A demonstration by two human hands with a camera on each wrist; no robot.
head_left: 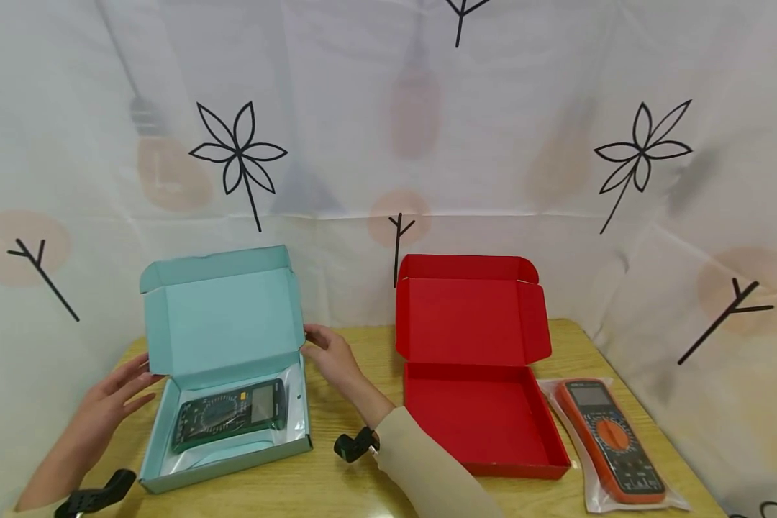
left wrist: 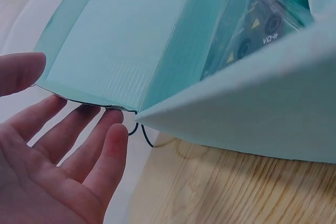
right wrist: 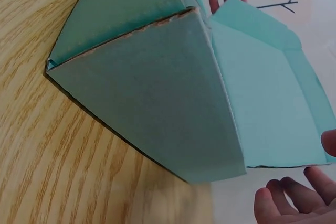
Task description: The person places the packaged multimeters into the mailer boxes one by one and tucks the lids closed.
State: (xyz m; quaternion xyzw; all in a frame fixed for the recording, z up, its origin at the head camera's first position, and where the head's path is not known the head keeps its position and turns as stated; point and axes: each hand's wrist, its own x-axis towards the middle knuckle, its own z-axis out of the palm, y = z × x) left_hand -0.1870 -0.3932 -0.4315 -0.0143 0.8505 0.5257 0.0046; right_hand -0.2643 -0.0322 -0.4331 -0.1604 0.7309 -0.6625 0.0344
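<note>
Nearest, in front of the teal box (head_left: 226, 465) on the wooden surface (head_left: 330, 493), one dark wrist device (head_left: 100, 496) sits off its left front corner and another (head_left: 355, 445) off its right. Beyond the teal box's right side, past the red box (head_left: 473, 421), an orange multimeter (head_left: 611, 440) lies in a clear plastic bag. The red box is open, its tray showing bare floor, and stands to the right of the teal box, apart from it.

Inside the teal box lies a green multimeter (head_left: 229, 415), slightly aslant, with clear plastic (head_left: 296, 403) around it. The left hand (head_left: 106, 406) is at the left edge of the teal box's lid (head_left: 229, 316), fingers spread, loosely extended against that edge rather than clenched. The right hand (head_left: 337, 363) is at the lid's right edge, fingers relaxed; neither is wrapped round anything.

Rising from the teal box's back, the lid leans upright, and the red lid (head_left: 464, 316) stands likewise to its right. Behind both hangs a patterned cloth (head_left: 343, 108).

The step in hand looks like steadying or turning the teal lid with the meter already inside. Shutting it would probably call for an even forward swing, side flaps guided inward, plastic kept clear of the walls.
</note>
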